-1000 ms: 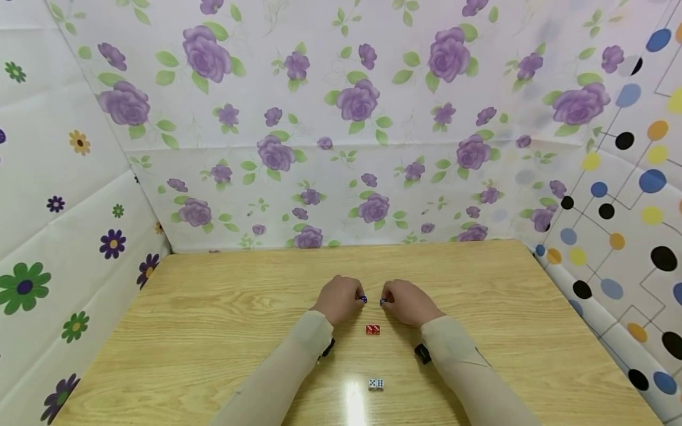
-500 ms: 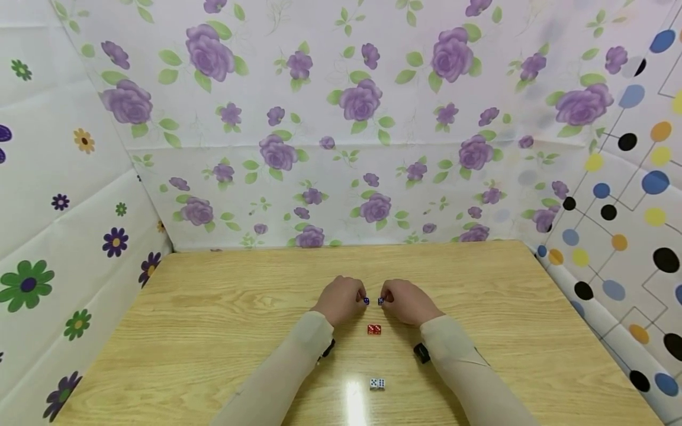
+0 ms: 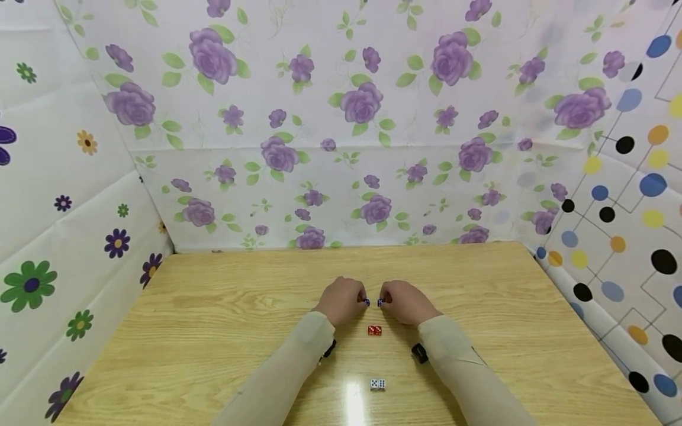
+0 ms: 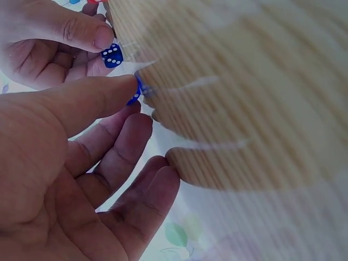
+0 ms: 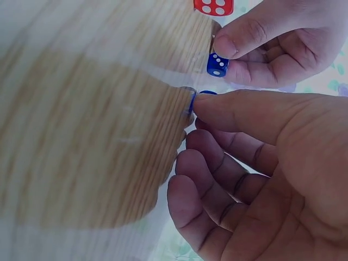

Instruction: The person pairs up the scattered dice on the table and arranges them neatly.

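Between thumb and fingertips, my left hand pinches a blue die with white pips, low over the wooden table. My right hand pinches a second blue die facing it, with a narrow gap between the two. Up close in the left wrist view, the left hand's die is mostly covered by the thumb. The right hand's die is likewise largely hidden in the right wrist view. Just nearer than the hands, two red dice sit side by side.
Two white dice lie side by side nearer the front of the wooden table. A flowered cloth hangs behind the table, with patterned cloths at both sides. Dark devices are worn at the wrists.
Both hands have drawn slightly toward each other, narrowing the gap between the blue dice. The red and white dice stay in place; the head view shifts slightly.
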Demonstrator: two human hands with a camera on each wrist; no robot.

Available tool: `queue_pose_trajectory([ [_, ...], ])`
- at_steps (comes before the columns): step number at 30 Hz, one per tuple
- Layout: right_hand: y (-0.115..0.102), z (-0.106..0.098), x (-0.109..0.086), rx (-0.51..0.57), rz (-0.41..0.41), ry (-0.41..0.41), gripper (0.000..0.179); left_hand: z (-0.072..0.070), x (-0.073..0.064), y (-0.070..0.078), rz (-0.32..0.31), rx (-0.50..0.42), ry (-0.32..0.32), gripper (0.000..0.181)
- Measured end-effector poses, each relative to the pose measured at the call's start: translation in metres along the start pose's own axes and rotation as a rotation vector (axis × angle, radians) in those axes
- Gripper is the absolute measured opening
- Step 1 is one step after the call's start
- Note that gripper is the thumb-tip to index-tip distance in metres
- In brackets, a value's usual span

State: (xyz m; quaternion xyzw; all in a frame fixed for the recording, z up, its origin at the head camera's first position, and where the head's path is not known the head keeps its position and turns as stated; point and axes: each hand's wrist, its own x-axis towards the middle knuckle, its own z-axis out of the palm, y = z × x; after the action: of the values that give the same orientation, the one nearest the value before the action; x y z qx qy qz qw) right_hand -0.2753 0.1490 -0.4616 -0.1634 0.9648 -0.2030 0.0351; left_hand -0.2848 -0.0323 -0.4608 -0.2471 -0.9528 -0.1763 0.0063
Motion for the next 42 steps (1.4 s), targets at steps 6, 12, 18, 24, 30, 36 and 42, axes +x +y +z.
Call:
queue_pose_trajectory([
  [6, 0.0020, 0.0033, 0.0032, 0.012, 0.015, -0.016, 0.008, 0.0027, 0.0000, -0.0011, -0.001, 0.002, -0.007, 0.005],
  [12, 0.0028, 0.0040, 0.0063, 0.030, 0.031, -0.022, 0.009, 0.0033, 0.0005, -0.0015, -0.007, -0.011, -0.003, 0.004],
  [18, 0.0045, 0.0053, 0.0074, 0.038, 0.029, -0.022, 0.007, 0.0030, 0.0016, -0.0014, -0.021, -0.033, -0.003, 0.004],
  [24, 0.0052, 0.0033, 0.0050, 0.050, 0.038, -0.027, 0.006, 0.0032, 0.0030, -0.0026, -0.038, -0.042, -0.007, 0.006],
  [30, 0.0044, 0.0033, 0.0074, 0.045, 0.024, -0.023, 0.005, 0.0039, 0.0060, -0.0063, -0.025, -0.042, -0.010, 0.005],
  [36, 0.0018, 0.0023, 0.0086, 0.044, 0.039, -0.021, 0.007, 0.0024, 0.0065, -0.0045, -0.020, -0.039, -0.007, 0.005],
  [42, 0.0002, 0.0021, 0.0093, 0.053, 0.045, -0.029, 0.007, 0.0019, 0.0066, -0.0010, -0.022, -0.031, -0.009, 0.005],
])
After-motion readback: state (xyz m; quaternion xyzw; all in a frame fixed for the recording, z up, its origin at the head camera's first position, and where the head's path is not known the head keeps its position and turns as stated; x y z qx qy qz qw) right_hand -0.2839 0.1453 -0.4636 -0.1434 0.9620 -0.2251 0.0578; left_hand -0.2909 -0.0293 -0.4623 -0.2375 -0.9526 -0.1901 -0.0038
